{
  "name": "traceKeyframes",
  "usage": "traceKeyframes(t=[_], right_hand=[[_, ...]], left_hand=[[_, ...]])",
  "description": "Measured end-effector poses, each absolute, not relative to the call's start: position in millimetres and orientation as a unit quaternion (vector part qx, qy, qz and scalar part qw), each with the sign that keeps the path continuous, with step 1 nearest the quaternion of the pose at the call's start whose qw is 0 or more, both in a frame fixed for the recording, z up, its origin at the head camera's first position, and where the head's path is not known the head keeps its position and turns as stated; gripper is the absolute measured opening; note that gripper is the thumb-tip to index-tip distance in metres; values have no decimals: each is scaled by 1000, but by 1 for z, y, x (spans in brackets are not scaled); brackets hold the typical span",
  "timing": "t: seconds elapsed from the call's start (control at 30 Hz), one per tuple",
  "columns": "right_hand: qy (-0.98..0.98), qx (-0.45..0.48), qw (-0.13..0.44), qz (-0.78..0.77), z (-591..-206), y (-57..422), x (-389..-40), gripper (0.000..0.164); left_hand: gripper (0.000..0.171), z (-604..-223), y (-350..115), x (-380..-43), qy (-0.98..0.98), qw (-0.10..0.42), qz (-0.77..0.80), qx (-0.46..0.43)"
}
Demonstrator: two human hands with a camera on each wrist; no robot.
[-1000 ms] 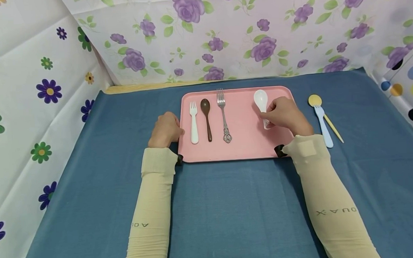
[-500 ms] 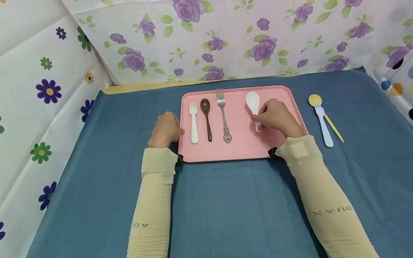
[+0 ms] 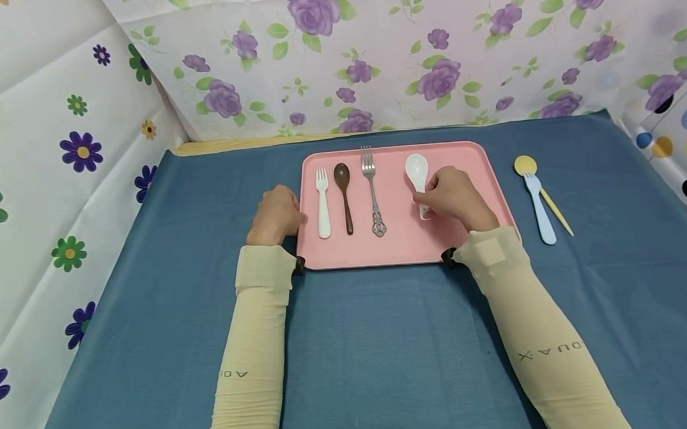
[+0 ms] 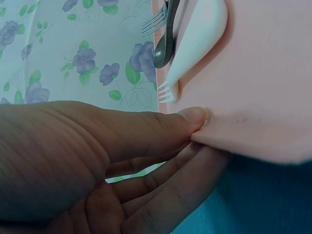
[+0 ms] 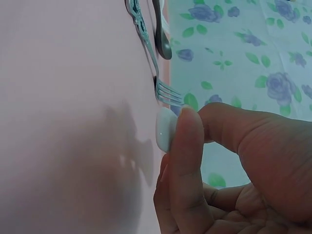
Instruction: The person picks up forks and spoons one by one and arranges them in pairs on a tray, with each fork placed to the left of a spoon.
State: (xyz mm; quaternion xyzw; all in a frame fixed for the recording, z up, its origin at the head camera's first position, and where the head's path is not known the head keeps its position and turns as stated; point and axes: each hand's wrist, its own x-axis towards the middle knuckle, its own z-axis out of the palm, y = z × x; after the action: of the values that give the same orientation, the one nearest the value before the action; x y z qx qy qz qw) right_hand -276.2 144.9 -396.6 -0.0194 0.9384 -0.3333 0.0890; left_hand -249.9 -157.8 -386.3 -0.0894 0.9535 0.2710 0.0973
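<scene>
My left hand (image 3: 274, 216) pinches the left edge of the pink tray (image 3: 359, 255); in the left wrist view its thumb lies on top and the fingers go underneath. Over the tray's right half, my right hand (image 3: 456, 198) pinches the handle of a white spoon (image 3: 416, 170), bowl pointing away from me. To the left of that spoon a silver fork (image 3: 372, 187), a dark brown spoon (image 3: 342, 179) and a white fork (image 3: 322, 206) lie side by side on the tray, handles toward me. In the right wrist view, my fingers hide much of the white spoon.
Right of the tray, a light blue fork (image 3: 540, 212) lies across a yellow spoon (image 3: 525, 165) on the blue tablecloth (image 3: 378, 354). Flower-patterned sheets (image 3: 394, 52) hang behind the table and at its left.
My right hand has moved left and slightly toward me with the white spoon, bringing it closer to the silver fork. My left hand has stayed on the tray's edge.
</scene>
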Motion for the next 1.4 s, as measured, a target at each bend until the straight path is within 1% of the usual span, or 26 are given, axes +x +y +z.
traceKeyframes(t=[0.57,1.13,1.4], right_hand=[[937,-22,82,-338,-401,132,-276,28],[941,-37,105,-321,-402,121,-274,25],[942,-38,112,-315,-401,117,-276,23]], left_hand=[[12,-386,-157,-250,955,94,266,-87],[13,-386,-159,-251,957,95,262,-76],[18,-387,-158,-251,960,92,255,-75]])
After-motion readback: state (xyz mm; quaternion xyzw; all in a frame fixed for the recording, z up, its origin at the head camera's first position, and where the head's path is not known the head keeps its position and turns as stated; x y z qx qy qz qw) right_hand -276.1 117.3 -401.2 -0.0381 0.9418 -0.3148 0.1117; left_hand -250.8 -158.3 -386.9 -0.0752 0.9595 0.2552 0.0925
